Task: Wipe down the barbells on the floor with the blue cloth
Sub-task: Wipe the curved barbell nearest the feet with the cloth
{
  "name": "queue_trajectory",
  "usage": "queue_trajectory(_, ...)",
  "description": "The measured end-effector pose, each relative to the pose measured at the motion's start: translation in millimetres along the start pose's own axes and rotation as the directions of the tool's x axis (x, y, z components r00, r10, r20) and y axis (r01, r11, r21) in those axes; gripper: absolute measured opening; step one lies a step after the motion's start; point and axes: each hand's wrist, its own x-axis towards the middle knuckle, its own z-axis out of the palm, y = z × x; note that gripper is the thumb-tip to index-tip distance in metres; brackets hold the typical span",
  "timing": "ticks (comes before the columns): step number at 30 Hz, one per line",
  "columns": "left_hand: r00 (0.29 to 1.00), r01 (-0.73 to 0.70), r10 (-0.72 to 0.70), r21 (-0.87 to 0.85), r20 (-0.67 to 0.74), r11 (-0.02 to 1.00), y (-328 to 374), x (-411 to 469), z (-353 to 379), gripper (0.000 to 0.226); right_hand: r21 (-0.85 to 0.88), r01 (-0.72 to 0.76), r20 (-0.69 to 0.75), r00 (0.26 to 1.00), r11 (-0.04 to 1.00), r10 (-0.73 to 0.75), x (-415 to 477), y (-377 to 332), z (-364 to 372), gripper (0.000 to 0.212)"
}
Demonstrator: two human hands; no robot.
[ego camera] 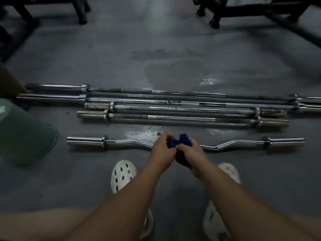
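Observation:
A dark blue cloth [180, 142] is bunched between both hands, just above the middle of a chrome curl bar [125, 142] that lies across the floor nearest me. My left hand [163, 151] grips the cloth's left side. My right hand [192, 154] grips its right side and lower part. Beyond the curl bar, several straight barbells [173, 108] lie side by side in a row; the two far ones run past the right edge of the view.
A green bucket [22, 133] stands at the left, close to the bars' left ends. Wet patches shine on the grey floor [144, 133]. Dark bench and rack frames [243, 13] stand at the back left and right. My white clogs [122, 174] are below my hands.

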Motion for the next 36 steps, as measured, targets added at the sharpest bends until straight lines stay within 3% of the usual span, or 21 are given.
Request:
queue_trajectory(4,1.0,-0.006,0.002,0.207,0.016,0.978,-21,17,11,0.039,-0.139,0.063,-0.089,0.993,0.988,-0.075,17,10,-16,0.026)
queue_trajectory(7,0.998,-0.007,-0.022,0.427,0.061,0.904,-42,41,14,0.034,-0.278,0.061,-0.119,0.988,0.959,-0.097,43,22,-25,0.031)
queue_trajectory(9,0.994,-0.038,-0.03,0.577,0.108,0.816,-57,58,15,0.039,-0.373,0.053,-0.123,0.987,0.926,-0.106,67,32,-31,0.036)
queue_trajectory(13,0.974,-0.177,-0.015,0.807,0.225,0.563,-81,87,18,0.054,-0.586,0.06,-0.108,0.983,0.808,-0.151,108,34,-34,0.027)
queue_trajectory(15,0.954,-0.244,-0.041,0.851,0.296,0.466,-92,97,24,0.068,-0.698,0.09,-0.161,0.947,0.71,-0.279,131,36,-39,0.025)
queue_trajectory(19,0.927,-0.266,-0.127,0.856,0.353,0.443,-113,102,43,0.085,-0.817,-0.043,-0.327,0.856,0.575,-0.401,159,60,-28,0.036)
queue_trajectory(20,0.928,-0.266,-0.119,0.852,0.353,0.45,-119,100,49,0.084,-0.846,0.003,-0.257,0.874,0.533,-0.412,161,69,-19,0.037)
queue_trajectory(22,0.947,-0.234,-0.086,0.845,0.311,0.482,-128,97,56,0.08,-0.888,0.232,0.059,0.914,0.396,-0.401,161,85,-9,0.039)
queue_trajectory(24,0.959,-0.2,-0.088,0.861,0.27,0.467,-134,93,57,0.08,-0.889,0.372,0.245,0.879,0.267,-0.409,170,82,-25,0.041)
queue_trajectory(25,0.96,-0.197,-0.095,0.872,0.265,0.448,-135,92,57,0.083,-0.9,0.343,0.2,0.873,0.268,-0.446,177,80,-41,0.039)
queue_trajectory(28,0.965,-0.18,-0.111,0.904,0.239,0.388,-134,94,60,0.089,-0.854,-0.018,-0.293,0.843,0.52,-0.451,173,78,-82,0.035)
queue_trajectory(29,0.968,-0.172,-0.103,0.906,0.228,0.386,-132,96,63,0.091,-0.852,-0.052,-0.325,0.831,0.52,-0.451,170,80,-81,0.039)
queue_trajectory(30,0.971,-0.171,-0.088,0.906,0.22,0.387,-128,99,66,0.093,-0.89,-0.011,-0.238,0.864,0.455,-0.444,167,81,-76,0.045)
queue_trajectory(32,0.965,-0.197,-0.09,0.91,0.245,0.364,-126,104,76,0.092,-0.941,0.214,0.088,0.902,0.261,-0.422,167,85,-77,0.053)
queue_trajectory(33,0.96,-0.213,-0.092,0.906,0.263,0.366,-124,106,80,0.091,-0.933,0.258,0.145,0.907,0.25,-0.395,173,82,-88,0.05)
queue_trajectory(34,0.96,-0.222,-0.081,0.902,0.269,0.371,-121,108,82,0.09,-0.933,0.193,0.066,0.921,0.303,-0.383,178,78,-102,0.046)
queue_trajectory(36,0.954,-0.243,-0.082,0.902,0.289,0.357,-116,112,87,0.088,-0.895,-0.055,-0.248,0.886,0.442,-0.392,178,77,-127,0.044)
